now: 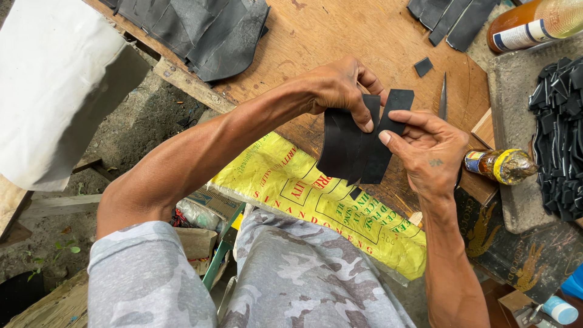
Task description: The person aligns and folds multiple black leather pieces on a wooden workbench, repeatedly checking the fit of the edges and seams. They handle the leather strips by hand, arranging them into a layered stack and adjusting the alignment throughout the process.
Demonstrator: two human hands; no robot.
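A black rubber sheet piece (pixel 355 146), split lengthwise into strips, hangs between both hands over a wooden board (pixel 340 36). My left hand (pixel 340 88) pinches its upper left part with thumb on the front. My right hand (pixel 428 149) grips the right strip, thumb pressed on it. A thin knife blade (pixel 443 97) sticks up behind my right hand's fingers; whether that hand holds it cannot be told.
Folded black rubber sheets (pixel 200 30) lie at the board's far left, more strips (pixel 449 18) at the far right. A pile of cut black pieces (pixel 562 133) sits right. Two bottles (pixel 534 24) (pixel 501 165), a small black scrap (pixel 423 67) and a yellow sack (pixel 303 194) are nearby.
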